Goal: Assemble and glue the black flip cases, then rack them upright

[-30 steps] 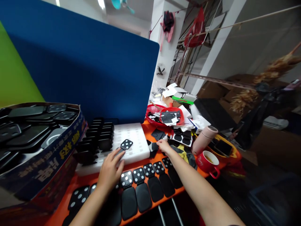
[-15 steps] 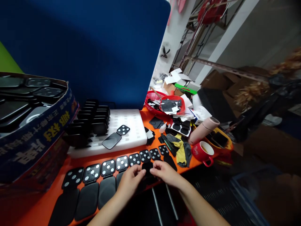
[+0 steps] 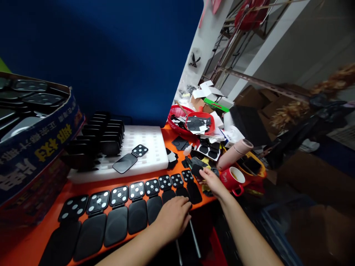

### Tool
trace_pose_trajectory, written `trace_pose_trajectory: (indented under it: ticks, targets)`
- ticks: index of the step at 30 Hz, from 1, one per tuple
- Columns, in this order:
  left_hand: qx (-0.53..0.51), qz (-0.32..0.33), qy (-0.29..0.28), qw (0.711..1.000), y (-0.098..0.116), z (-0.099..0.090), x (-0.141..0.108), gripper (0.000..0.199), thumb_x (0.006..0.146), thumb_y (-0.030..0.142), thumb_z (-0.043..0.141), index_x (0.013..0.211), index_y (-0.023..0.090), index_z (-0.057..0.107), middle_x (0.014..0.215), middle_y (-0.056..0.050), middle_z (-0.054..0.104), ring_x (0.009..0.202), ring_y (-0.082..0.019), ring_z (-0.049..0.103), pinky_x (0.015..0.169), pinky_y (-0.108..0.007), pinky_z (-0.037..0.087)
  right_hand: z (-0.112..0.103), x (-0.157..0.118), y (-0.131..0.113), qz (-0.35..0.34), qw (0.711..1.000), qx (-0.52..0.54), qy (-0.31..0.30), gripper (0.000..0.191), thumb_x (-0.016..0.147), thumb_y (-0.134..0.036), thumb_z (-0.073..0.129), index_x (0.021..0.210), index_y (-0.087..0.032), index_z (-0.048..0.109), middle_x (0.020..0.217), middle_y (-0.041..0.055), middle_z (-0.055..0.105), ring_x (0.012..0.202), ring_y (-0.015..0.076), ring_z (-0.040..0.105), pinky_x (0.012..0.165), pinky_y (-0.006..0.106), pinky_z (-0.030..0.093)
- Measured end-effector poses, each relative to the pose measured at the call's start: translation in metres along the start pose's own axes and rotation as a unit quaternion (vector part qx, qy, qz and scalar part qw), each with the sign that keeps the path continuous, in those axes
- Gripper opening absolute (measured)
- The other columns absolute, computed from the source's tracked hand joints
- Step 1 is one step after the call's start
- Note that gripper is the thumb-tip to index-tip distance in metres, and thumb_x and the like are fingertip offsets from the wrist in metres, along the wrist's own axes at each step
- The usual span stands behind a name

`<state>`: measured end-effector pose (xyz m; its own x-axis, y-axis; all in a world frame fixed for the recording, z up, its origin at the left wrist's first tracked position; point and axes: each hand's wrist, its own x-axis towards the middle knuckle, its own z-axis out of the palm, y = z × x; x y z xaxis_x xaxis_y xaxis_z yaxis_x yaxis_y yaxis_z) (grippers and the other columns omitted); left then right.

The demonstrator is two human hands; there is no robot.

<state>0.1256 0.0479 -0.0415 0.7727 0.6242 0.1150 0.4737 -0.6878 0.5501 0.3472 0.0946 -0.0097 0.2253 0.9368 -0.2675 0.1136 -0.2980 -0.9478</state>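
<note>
Row of black hinged plates with white-dotted square ends (image 3: 137, 216) lies along orange table (image 3: 22, 247), near side of white slotted foam block (image 3: 159, 144). Left hand (image 3: 173, 218) over the row, fingers bent; can't tell if gripping. Right hand (image 3: 212, 181) pinches small dark flat piece (image 3: 196, 170) by one edge, near red mug (image 3: 227, 180). Best: keep grip at edge, piece flat, left hand light so plates don't shift.

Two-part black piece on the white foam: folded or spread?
Spread: its dotted square and longer plate lie end to end on the foam.
</note>
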Motion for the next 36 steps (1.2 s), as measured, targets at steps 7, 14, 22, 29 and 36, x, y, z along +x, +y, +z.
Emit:
trace_pose_trajectory:
  ticks: [7,14,22,29,36]
  targets:
    - [0.056,0.032,-0.036,0.997,-0.007,0.037,0.031,0.074,0.081,0.053,0.046,0.14,0.011,0.031,0.149,-0.016,0.023,0.138,-0.03,0.019,0.111,-0.049,0.013,0.017,0.004,0.043,-0.006,0.996,0.06,0.073,0.03,0.079,-0.032,0.06,0.061,-0.021,0.039,0.063,-0.0038,0.048,0.065,0.0124,0.051,0.066,0.023,0.047]
    - [0.087,0.048,-0.047,0.994,-0.002,0.049,0.03,0.083,0.079,0.06,0.045,0.141,0.008,0.028,0.149,-0.018,0.019,0.138,-0.031,0.018,0.111,-0.048,0.012,0.014,-0.002,0.046,0.028,0.995,0.061,0.078,0.027,0.08,-0.036,0.059,0.066,-0.021,0.04,0.073,-0.0022,0.055,0.069,0.012,0.059,0.067,0.025,0.048]
    - [0.092,0.07,-0.028,0.993,-0.007,0.056,0.019,0.081,0.082,0.059,0.04,0.144,0.011,0.022,0.15,-0.015,0.018,0.139,-0.028,0.016,0.111,-0.044,0.013,-0.002,0.009,0.041,0.042,0.998,-0.044,-0.012,0.025,0.078,-0.036,0.062,0.067,-0.02,0.046,0.06,-0.0023,0.058,0.05,0.0105,0.054,0.044,0.019,0.041]
    - [0.083,0.073,-0.027,0.993,-0.009,0.056,0.018,0.08,0.084,0.061,0.035,0.144,0.01,0.021,0.151,-0.015,0.015,0.139,-0.028,0.014,0.111,-0.044,0.011,-0.005,0.021,0.031,0.007,0.981,-0.151,-0.122,0.024,0.079,-0.033,0.061,0.063,-0.019,0.049,0.052,-0.0039,0.054,0.042,0.0088,0.046,0.038,0.017,0.032]
    - [0.082,0.073,-0.035,0.993,-0.008,0.056,0.019,0.08,0.084,0.061,0.034,0.144,0.009,0.022,0.15,-0.016,0.015,0.139,-0.029,0.014,0.111,-0.044,0.012,-0.006,0.029,0.026,-0.027,0.964,-0.213,-0.154,0.024,0.081,-0.034,0.056,0.064,-0.02,0.047,0.053,-0.0038,0.053,0.048,0.011,0.048,0.046,0.02,0.036]
